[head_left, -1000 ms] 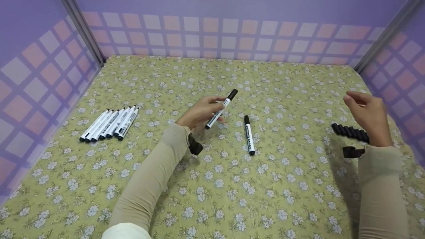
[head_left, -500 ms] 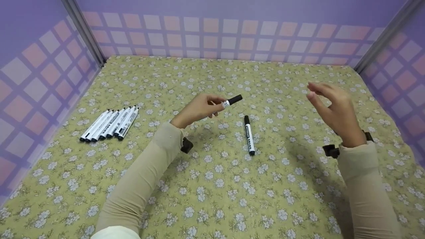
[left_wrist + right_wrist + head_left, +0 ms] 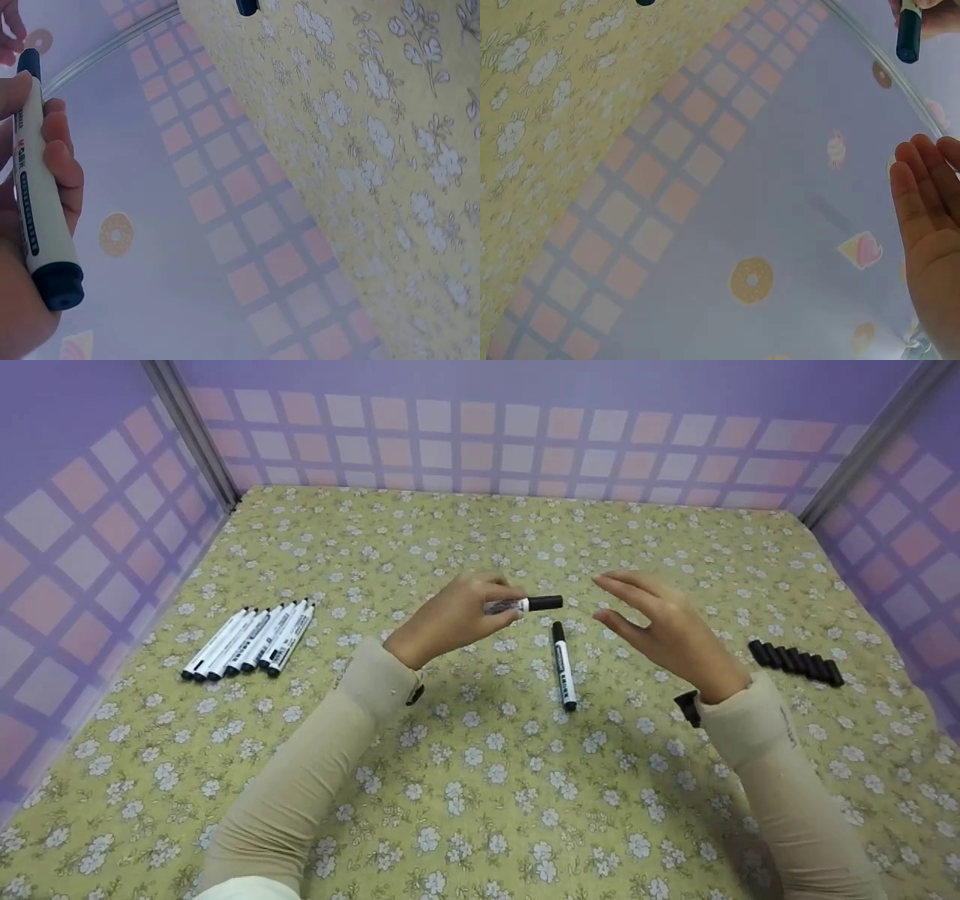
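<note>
A capped marker (image 3: 545, 603) with a white barrel and black cap is gripped by my left hand (image 3: 459, 615) above the table, its cap pointing right. The left wrist view shows the fingers curled round its white barrel (image 3: 43, 191). My right hand (image 3: 664, 626) hovers just right of the cap, apart from it, with thumb and fingers spread and nothing between them; in the right wrist view the fingers (image 3: 928, 184) look straight. A second capped marker (image 3: 564, 667) lies on the cloth below, between the hands.
At the left lies a row of several white markers (image 3: 251, 639) without caps. Several black caps (image 3: 796, 662) form a row at the right. A flowered cloth (image 3: 480, 810) covers the table, and purple checked panels (image 3: 525, 427) enclose its back and sides.
My right hand has moved left from above the black caps toward the held marker, its fingers spreading. The left hand has turned the marker from slanting upward to nearly level.
</note>
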A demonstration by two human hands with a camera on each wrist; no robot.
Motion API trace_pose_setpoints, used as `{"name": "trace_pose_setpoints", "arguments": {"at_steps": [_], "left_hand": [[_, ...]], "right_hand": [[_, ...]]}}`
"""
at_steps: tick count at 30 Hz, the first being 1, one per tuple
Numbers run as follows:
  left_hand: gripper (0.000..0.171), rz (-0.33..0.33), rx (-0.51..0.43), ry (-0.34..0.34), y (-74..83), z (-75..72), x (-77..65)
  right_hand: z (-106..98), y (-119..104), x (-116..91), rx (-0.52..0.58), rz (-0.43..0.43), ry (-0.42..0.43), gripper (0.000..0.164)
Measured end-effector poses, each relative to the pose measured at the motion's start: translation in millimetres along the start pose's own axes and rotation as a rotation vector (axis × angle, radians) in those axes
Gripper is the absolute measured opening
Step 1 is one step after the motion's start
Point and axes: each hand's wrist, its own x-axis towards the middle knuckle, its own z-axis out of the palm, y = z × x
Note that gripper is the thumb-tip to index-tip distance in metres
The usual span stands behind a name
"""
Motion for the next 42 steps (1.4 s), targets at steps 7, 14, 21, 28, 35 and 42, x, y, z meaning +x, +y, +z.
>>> {"name": "trace_pose_setpoints", "arguments": {"at_steps": [7, 14, 21, 28, 35, 42], "left_hand": [[0.027, 0.160, 0.199, 0.046, 6.4, 2.7, -3.6], [0.026, 0.267, 0.335, 0.071, 11.0, 5.4, -6.6], [0.026, 0.317, 0.390, 0.093, 15.4, 6.5, -8.6], [0.027, 0.345, 0.418, 0.105, 18.4, 6.8, -10.7], [0.028, 0.376, 0.430, 0.117, 19.2, 7.2, -11.4], [0.026, 0.402, 0.455, 0.116, 18.4, 8.1, -10.9]], "right_hand": [[14, -12, 10, 0.001, -0.049, -0.074, 0.044], [26, -21, 16, -0.009, -0.083, -0.115, 0.040], [32, -25, 19, -0.014, -0.101, -0.125, 0.036], [35, -28, 19, -0.041, -0.101, -0.124, 0.029], [37, -30, 19, -0.041, -0.111, -0.093, 0.024], [36, -32, 18, -0.012, -0.086, -0.106, 0.027]]}}
